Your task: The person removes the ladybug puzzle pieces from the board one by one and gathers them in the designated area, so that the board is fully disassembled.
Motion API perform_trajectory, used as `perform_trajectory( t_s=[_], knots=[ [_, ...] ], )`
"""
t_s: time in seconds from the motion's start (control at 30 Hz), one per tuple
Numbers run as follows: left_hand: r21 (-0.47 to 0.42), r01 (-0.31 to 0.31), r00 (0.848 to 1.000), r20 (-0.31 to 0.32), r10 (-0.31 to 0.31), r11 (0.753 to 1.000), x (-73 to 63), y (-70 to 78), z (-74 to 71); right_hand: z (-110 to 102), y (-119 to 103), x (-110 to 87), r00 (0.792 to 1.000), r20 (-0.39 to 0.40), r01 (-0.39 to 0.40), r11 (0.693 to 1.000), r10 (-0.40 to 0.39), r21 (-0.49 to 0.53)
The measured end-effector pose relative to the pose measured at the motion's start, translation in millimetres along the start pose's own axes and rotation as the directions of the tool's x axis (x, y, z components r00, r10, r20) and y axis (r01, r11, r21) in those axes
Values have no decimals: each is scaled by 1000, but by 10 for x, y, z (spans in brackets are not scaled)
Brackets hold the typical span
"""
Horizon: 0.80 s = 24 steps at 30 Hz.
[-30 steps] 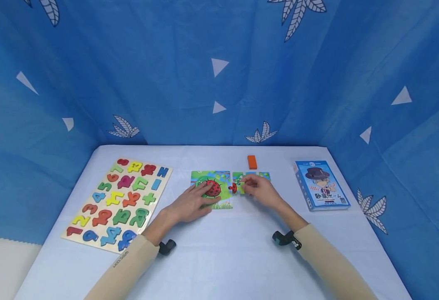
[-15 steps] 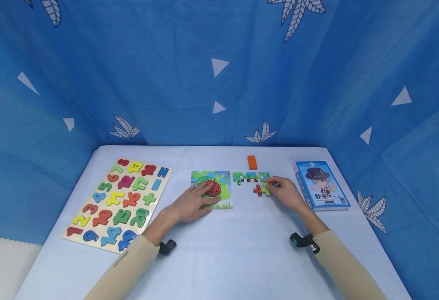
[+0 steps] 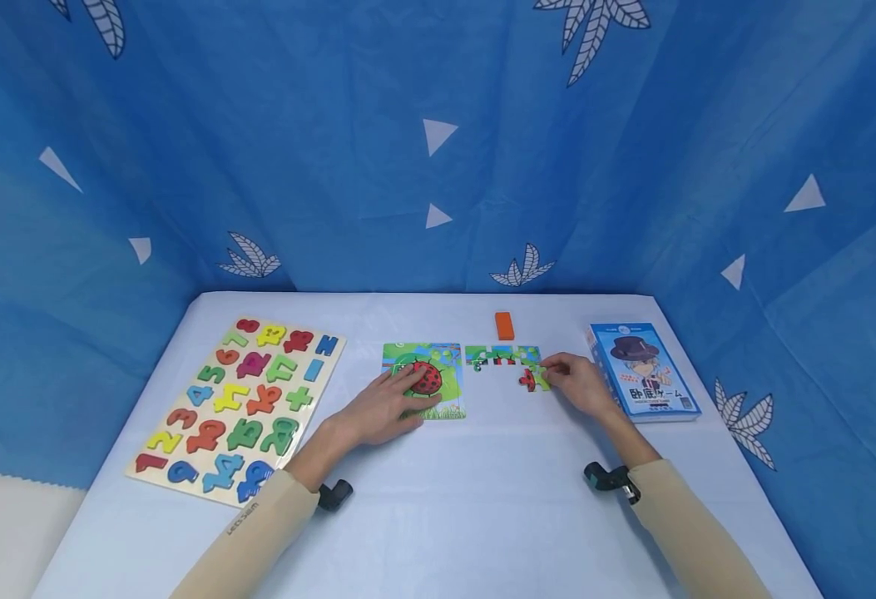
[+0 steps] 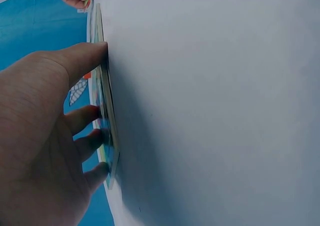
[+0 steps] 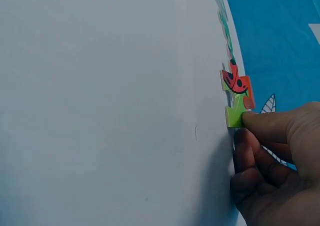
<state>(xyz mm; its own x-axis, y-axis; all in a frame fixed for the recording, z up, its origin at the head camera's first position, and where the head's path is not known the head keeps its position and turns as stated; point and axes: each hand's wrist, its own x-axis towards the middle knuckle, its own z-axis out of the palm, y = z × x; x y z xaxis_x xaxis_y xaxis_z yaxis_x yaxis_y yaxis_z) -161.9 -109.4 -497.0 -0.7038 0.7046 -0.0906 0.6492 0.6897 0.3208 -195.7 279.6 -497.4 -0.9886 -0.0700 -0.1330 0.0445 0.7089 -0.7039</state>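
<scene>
My left hand point(image 3: 383, 408) rests with its fingers spread on a green ladybug picture board point(image 3: 449, 391). In the left wrist view the thumb point(image 4: 87, 55) touches the board's near edge and the fingertips lie on its face. My right hand point(image 3: 578, 384) pinches a red-and-green jigsaw puzzle piece point(image 3: 529, 380) between thumb and fingers. Tilted up toward the camera, the puzzle piece point(image 5: 236, 117) shows part of a ladybug in the right wrist view. Beyond it, a row of puzzle pieces point(image 3: 499, 352) lies beside the board, its right end next to the held piece.
A wooden number board point(image 3: 220, 416) with colourful numerals lies at the left. Behind the puzzle row is an orange block point(image 3: 504, 325). A blue game box point(image 3: 647, 374) lies to the right of my right hand. Blue curtains point(image 3: 355, 166) stand around the white table point(image 3: 467, 516).
My right hand has moved right, carrying the puzzle piece from the row's left part to below its right end. My left hand has stayed on the board.
</scene>
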Motion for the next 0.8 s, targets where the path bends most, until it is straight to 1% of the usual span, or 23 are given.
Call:
perform_trajectory(
  t_s=[0.23, 0.5, 0.8],
  knots=[
    [-8, -11, 1000, -14, 11, 1000, -12, 0, -8, 7, 23, 55, 1000, 5, 4, 999, -4, -44],
    [-11, -13, 1000, -11, 13, 1000, -17, -6, -14, 17, -10, 56, 1000, -7, 1, 995, -2, -102],
    [-17, -7, 1000, -10, 7, 1000, -13, 6, -22, 28, -19, 45, 1000, -24, 13, 994, -16, -107]
  ],
)
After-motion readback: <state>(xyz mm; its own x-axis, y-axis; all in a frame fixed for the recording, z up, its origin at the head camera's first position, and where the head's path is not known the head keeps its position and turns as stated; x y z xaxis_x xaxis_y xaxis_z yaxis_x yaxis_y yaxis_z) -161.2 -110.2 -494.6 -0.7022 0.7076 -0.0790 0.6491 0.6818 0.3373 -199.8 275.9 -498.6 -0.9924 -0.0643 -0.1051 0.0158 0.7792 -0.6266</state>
